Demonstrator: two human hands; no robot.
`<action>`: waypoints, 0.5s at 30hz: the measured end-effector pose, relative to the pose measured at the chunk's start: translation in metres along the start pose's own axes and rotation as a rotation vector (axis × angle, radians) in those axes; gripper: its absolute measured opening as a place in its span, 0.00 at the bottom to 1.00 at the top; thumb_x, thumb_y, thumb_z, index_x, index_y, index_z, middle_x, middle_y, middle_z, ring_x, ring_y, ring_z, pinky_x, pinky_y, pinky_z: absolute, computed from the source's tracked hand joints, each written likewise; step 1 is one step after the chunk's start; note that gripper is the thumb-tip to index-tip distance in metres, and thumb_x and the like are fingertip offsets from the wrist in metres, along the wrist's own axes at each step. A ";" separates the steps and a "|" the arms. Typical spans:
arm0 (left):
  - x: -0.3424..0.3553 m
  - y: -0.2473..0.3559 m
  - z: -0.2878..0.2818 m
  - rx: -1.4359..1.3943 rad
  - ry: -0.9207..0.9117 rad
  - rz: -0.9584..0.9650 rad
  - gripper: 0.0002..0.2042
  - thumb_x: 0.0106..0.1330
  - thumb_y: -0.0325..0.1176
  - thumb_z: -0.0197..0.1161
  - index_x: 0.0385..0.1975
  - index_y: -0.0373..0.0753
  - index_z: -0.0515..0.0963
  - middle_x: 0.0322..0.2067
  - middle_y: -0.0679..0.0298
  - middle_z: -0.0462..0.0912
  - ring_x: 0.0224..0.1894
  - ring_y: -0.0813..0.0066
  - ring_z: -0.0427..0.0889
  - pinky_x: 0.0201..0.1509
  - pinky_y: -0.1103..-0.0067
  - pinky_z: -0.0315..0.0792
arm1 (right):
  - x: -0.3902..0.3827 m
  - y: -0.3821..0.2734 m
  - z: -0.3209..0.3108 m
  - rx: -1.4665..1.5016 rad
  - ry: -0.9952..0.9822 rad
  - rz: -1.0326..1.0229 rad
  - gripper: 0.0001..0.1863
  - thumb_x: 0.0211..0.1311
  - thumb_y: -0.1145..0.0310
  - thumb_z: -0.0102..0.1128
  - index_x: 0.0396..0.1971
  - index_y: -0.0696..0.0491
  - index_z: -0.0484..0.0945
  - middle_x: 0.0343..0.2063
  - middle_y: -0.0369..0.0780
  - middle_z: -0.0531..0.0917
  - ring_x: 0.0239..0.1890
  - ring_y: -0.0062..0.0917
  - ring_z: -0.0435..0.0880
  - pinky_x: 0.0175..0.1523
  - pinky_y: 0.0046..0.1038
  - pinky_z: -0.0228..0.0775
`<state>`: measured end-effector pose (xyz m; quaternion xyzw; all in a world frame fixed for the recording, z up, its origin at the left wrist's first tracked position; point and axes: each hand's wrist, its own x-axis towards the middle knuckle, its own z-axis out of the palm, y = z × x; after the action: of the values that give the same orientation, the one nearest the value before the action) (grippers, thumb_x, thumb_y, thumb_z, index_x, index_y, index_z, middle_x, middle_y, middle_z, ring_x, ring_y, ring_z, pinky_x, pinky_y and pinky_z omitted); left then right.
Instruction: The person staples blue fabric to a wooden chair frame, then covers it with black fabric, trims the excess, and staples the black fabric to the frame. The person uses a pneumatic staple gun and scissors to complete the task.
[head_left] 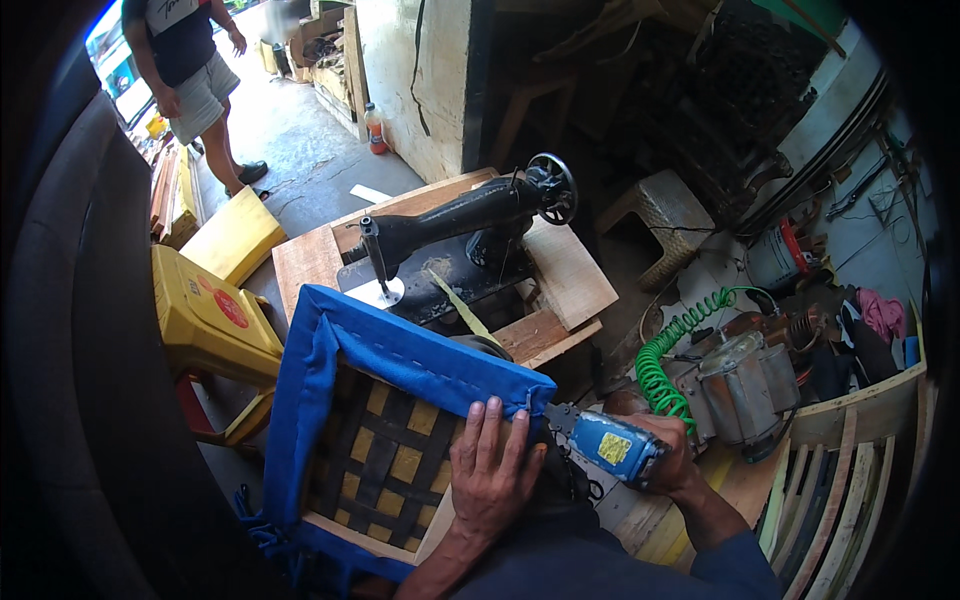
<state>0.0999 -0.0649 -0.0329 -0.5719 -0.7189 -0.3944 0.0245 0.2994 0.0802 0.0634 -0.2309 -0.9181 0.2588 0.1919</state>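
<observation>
Head camera, one wide view: a bystander (180, 55) at the upper left is cropped by the top edge, head out of the picture, while dark clutter at the upper right sinks into shadow I cannot sort out. The lens's black rim swallows the corners. The worker's dark clothing and left forearm screen the lower right part of a blue-covered frame (415, 350), and from my remote seat I cannot make out the trigger of the blue power tool (610, 447) behind the grip.

A black sewing machine (450, 215) on a wooden tabletop (575, 275) fills the middle, directly beyond the frame, with a pale yellow strip (462, 305) trailing across its bed. At left is a yellow stool (215, 310); a bottle (375, 135) stands by the wall at upper center. To the right, I see a green coiled hose (655, 370) looping beside a metal motor-like unit (745, 385), above wooden slats (830, 510) at lower right.

The frame, its opening crossed by woven dark straps (380, 455), spans the lower center. The left hand (495, 455) lies flat, fingers extended over the frame's right-hand corner. Just to its right, the right hand (668, 455) is closed around the tool, whose nose points at that corner; whether the two touch, I cannot tell.
</observation>
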 end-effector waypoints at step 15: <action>0.002 -0.010 -0.002 -0.047 0.018 -0.025 0.27 0.68 0.41 0.73 0.66 0.40 0.79 0.71 0.49 0.75 0.75 0.49 0.70 0.66 0.61 0.68 | 0.034 -0.038 -0.003 -0.126 -0.141 0.025 0.27 0.53 0.55 0.81 0.44 0.60 0.83 0.33 0.47 0.89 0.35 0.44 0.91 0.40 0.39 0.84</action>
<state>0.0897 -0.0649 -0.0362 -0.5598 -0.7161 -0.4168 0.0126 0.2604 0.0707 0.0955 -0.2353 -0.9407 0.2187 0.1088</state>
